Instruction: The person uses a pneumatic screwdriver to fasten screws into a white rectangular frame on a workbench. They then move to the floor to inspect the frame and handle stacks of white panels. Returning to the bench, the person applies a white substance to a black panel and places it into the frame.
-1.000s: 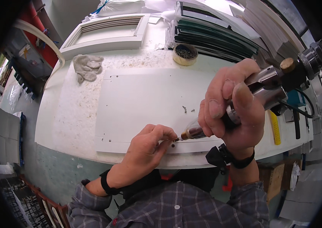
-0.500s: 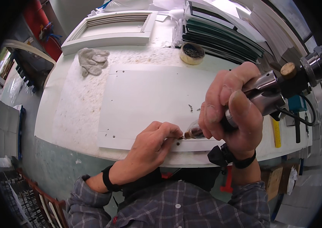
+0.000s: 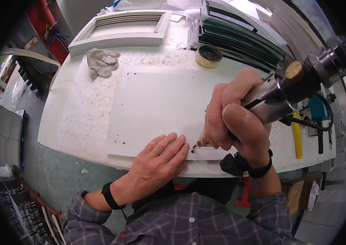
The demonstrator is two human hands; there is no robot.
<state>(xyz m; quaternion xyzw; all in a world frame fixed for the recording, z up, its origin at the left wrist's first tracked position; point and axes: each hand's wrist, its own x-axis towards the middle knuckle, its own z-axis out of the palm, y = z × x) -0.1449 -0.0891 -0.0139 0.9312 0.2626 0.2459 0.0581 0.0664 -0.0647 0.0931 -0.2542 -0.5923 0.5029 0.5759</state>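
Observation:
A thin white panel (image 3: 156,102) lies flat on the table. My left hand (image 3: 160,157) rests palm down near its front edge, fingers stretched out and holding nothing. My right hand (image 3: 236,112) is wrapped round a power screwdriver (image 3: 269,98) with a silver body, tilted so its tip points down and left. That tip meets a small screw (image 3: 194,145) at the panel's front edge, just right of my left fingertips. Beside the screw is a dark hole (image 3: 193,151). More small holes dot the panel's left side. My right hand covers part of the panel's right side.
A grey work glove (image 3: 102,63) lies beyond the panel, near a white louvred frame (image 3: 117,43). A round tub (image 3: 208,57) of screws stands before a stack of dark-edged panels (image 3: 238,38). A yellow ruler (image 3: 297,141) lies at the right.
My left hand has let go of the screw at the driver's tip and now lies flat on the panel. The driver and right hand have shifted slightly left, hiding loose screws.

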